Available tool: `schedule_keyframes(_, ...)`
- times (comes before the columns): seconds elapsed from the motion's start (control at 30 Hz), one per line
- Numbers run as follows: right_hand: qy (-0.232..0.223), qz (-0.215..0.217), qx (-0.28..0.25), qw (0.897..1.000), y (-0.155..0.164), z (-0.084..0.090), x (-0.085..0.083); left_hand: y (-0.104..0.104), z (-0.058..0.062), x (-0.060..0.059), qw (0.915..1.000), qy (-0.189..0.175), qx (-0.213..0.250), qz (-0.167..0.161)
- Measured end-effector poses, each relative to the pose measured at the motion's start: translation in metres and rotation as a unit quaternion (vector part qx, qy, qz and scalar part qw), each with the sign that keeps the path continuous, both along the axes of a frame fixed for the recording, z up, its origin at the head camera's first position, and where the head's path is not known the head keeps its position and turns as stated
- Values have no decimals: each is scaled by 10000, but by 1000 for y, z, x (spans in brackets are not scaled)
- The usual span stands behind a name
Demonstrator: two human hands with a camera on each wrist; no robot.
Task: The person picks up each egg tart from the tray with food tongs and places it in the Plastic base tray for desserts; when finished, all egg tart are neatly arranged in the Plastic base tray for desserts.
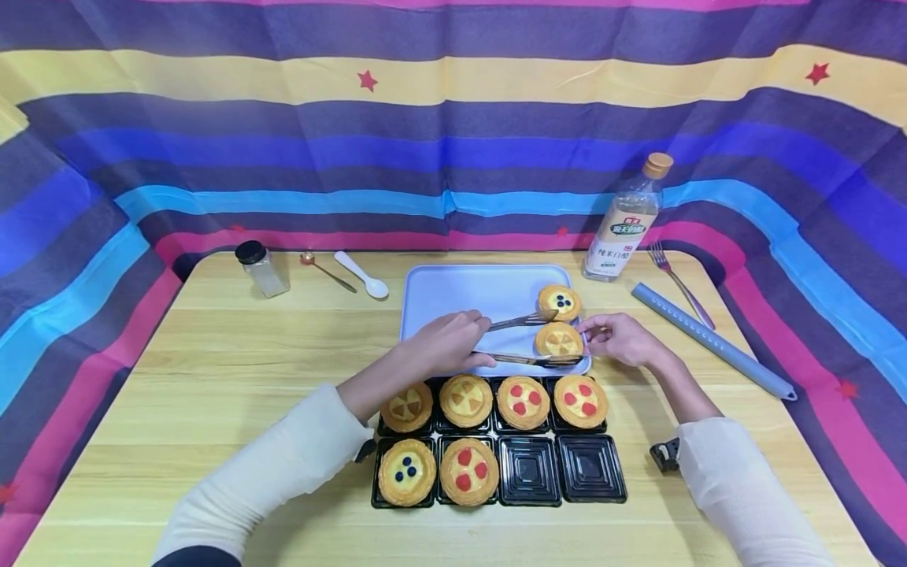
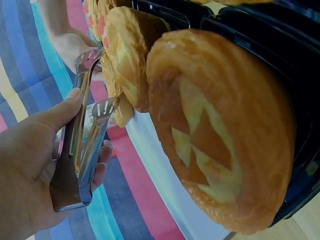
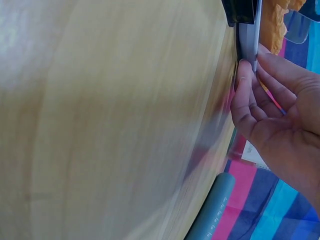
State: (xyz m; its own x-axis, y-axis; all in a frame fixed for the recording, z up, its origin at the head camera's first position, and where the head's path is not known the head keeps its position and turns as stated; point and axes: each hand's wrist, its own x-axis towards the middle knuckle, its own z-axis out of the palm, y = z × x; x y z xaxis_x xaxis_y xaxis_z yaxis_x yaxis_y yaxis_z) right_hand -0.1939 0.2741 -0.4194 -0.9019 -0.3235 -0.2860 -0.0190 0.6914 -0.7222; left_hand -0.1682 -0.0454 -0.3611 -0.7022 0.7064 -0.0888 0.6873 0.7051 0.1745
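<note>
My left hand (image 1: 449,342) holds metal tongs (image 2: 70,192) by their bent end, thumb along one arm. In the head view the tongs' arms reach either side of a tart with wedge-shaped topping (image 1: 559,340); whether they press on it I cannot tell. That tart lies on the pale lilac tray (image 1: 468,287), just in front of a tart with blueberries (image 1: 560,302). At the tray's right edge my right hand (image 1: 623,339) pinches the rim, thumb above and fingers below in the right wrist view.
Black plastic boxes (image 1: 527,470) stand in two rows before the tray; several hold tarts (image 1: 465,400), and two at front right are bare. A vinegar bottle (image 1: 623,224), fork (image 1: 682,283) and grey-blue bar (image 1: 712,340) lie right. Left are a jar (image 1: 264,272) and white spoon (image 1: 363,276).
</note>
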Motion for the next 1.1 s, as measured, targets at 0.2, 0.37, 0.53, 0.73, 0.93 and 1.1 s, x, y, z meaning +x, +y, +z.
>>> schedule_keyframes(0.2,17,16,-78,10000,1,-3,-1,4,-3,1,9998,140,-138,-96)
schedule_keyframes(0.37,3,4,-29,10000,0,-2,0,5,-3,2,9993,310,-171,-132)
schedule_keyframes(0.53,-50,-48,-17,10000,0,0,0,4,-2,3,9990,383,-165,-131)
schedule_keyframes(0.73,-22,-61,-1,10000,0,0,0,1,-1,2,9985,526,-103,-139)
schedule_keyframes(0.93,-48,-68,44,10000,1,-1,-1,-4,2,2,9980,628,-21,-87)
schedule_keyframes(1.1,-37,-54,61,10000,1,-1,-2,-10,7,3,9981,605,83,-23)
